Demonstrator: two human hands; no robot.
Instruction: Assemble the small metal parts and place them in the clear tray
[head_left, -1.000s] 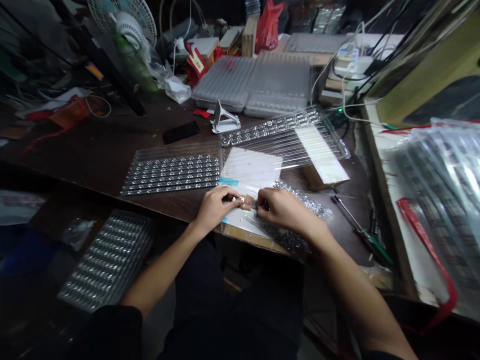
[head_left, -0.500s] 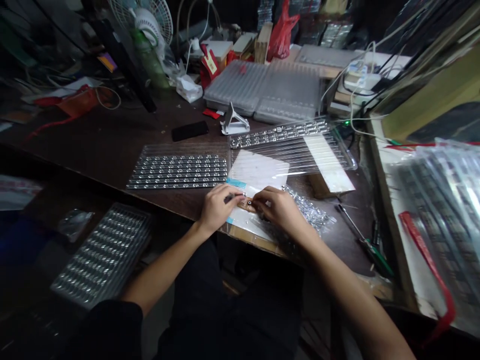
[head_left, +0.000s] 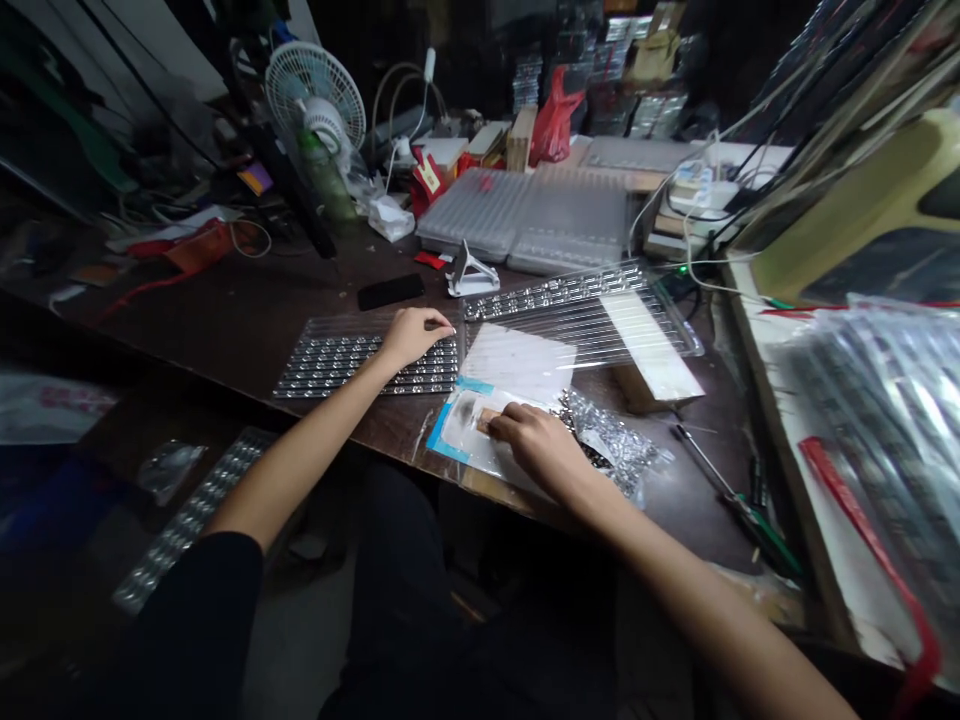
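Now my left hand (head_left: 411, 336) rests, fingers curled, on the filled tray (head_left: 352, 360) on the table (head_left: 225, 310); whether it grips anything, I cannot tell. My right hand (head_left: 534, 447) pinches a small brown piece (head_left: 486, 419) on the white sheet (head_left: 510, 365).
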